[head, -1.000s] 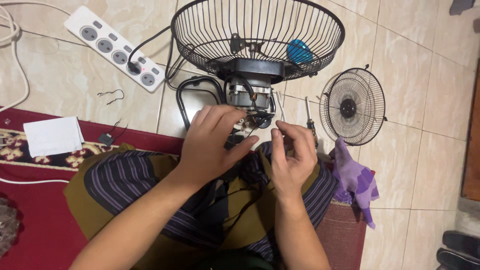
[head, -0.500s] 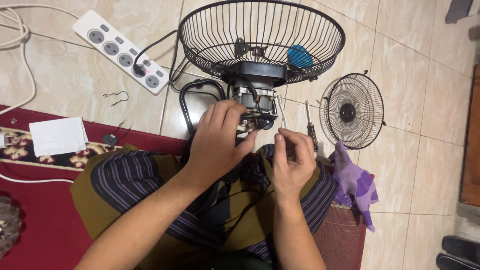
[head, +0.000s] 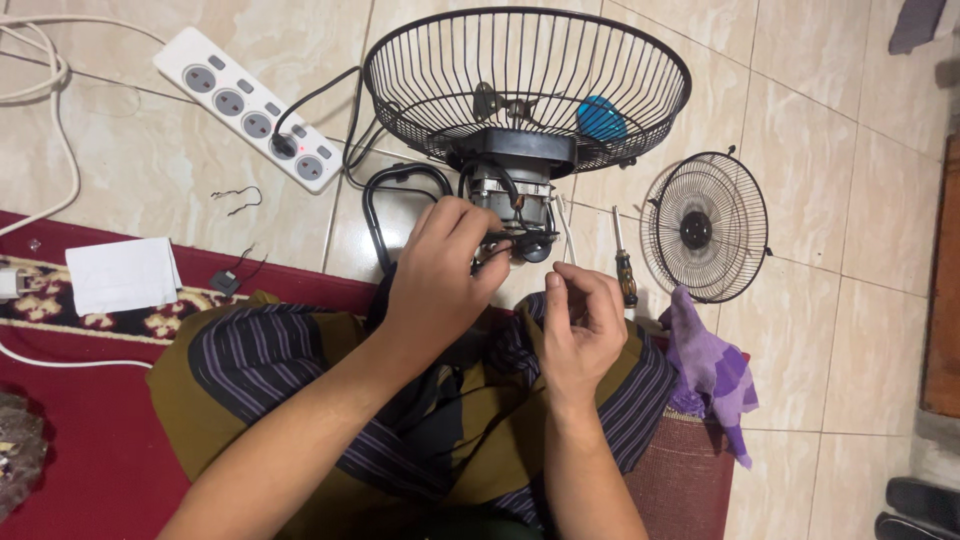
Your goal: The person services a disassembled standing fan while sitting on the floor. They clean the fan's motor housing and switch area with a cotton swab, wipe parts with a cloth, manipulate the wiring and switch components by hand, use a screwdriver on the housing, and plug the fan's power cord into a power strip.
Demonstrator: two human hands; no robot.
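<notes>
With my left hand [head: 440,275] gripping the fan motor [head: 510,205] wires and my right hand [head: 583,320] pinched closed at 5 o'clock, one tug could snap them.

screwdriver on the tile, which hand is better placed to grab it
Right. The right hand sits just beside the screwdriver, while the left hand is farther off, fingers on the fan motor.

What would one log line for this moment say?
left hand: fingers on fan motor wires | right hand: pinched, contents unclear | screwdriver: on floor
</notes>
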